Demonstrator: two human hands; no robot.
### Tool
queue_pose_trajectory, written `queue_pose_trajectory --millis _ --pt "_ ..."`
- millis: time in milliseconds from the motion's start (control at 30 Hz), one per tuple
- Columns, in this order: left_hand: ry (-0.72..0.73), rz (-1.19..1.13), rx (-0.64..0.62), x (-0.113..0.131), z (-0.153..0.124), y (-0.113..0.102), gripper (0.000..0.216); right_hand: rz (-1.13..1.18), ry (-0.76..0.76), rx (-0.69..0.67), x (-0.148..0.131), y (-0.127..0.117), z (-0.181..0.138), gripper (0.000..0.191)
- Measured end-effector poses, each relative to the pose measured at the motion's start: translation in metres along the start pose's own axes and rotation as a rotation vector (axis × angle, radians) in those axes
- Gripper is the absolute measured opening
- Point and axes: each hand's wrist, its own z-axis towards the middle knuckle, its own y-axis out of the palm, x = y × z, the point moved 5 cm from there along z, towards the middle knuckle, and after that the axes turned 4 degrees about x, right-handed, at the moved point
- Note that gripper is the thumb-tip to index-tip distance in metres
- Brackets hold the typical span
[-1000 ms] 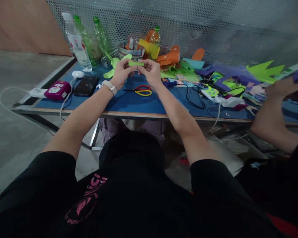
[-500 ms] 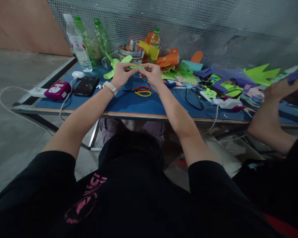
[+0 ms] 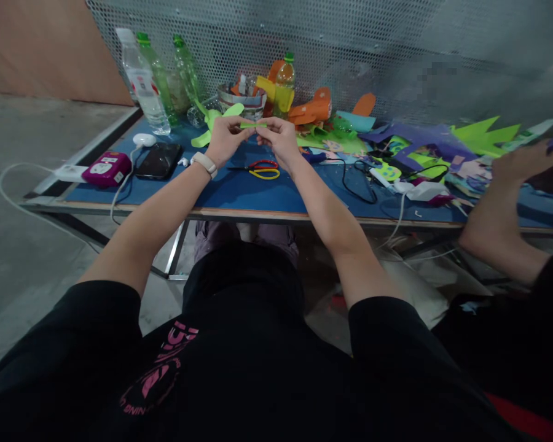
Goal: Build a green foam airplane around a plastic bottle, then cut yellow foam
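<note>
Over the middle of the blue table, both hands are pinching one small green foam strip in the air, level, left to right. Left hand is gripping the strip's left end with fingertips closed, a pale watch sitting on that wrist. Right hand is gripping the right end the same way, fingers curled tight. Strip is hanging clear of the tabletop, just in front of a bowl of scraps.

Red-and-yellow scissors are lying on the table right below the hands, not touched. Black phone and magenta box are sitting to the left, well apart from the hands. Green and clear bottles are standing at the back left by the mesh wall. Coloured foam cutouts are spreading across the right side, where another person's hand is reaching in.
</note>
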Motion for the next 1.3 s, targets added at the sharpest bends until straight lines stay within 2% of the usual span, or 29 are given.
queue_pose_trajectory --millis 100,233,367,467,600,700,833,933,1033,1167,1300 --pt "-0.004 0.028 -0.020 0.001 0.000 0.000 0.049 0.012 0.018 0.038 0.006 0.000 0.004 0.076" --pt "0.035 0.040 -0.031 -0.007 0.005 -0.004 0.048 0.051 0.041 0.023 0.017 -0.002 0.011 0.073" --pt "0.121 0.071 0.017 -0.014 0.009 -0.010 0.056 0.083 -0.006 -0.008 0.029 -0.007 0.018 0.083" --pt "0.137 0.126 0.006 -0.019 0.014 -0.011 0.060 0.085 -0.042 -0.027 0.036 -0.009 0.022 0.091" --pt "0.206 0.248 0.035 -0.023 0.021 -0.012 0.072 0.080 -0.062 -0.019 0.033 -0.008 0.021 0.095" --pt "0.242 0.216 0.039 -0.019 0.021 -0.008 0.074 0.060 -0.058 -0.005 0.024 -0.007 0.014 0.095" --pt "0.256 0.167 0.004 0.002 0.008 -0.001 0.075 0.035 -0.080 0.002 0.015 -0.006 0.009 0.096" --pt "0.209 0.285 -0.032 0.012 0.001 0.003 0.080 -0.004 -0.104 0.005 0.020 -0.006 0.016 0.104" --pt "0.175 0.409 -0.077 0.010 0.001 0.003 0.084 -0.059 -0.160 -0.005 0.029 -0.008 0.028 0.118" --pt "0.188 0.342 -0.037 -0.001 0.007 -0.002 0.079 -0.139 -0.237 -0.029 0.033 -0.009 0.035 0.131" --pt "0.175 0.272 -0.013 -0.008 0.010 -0.004 0.075 -0.159 -0.277 0.002 0.019 -0.006 0.028 0.135"
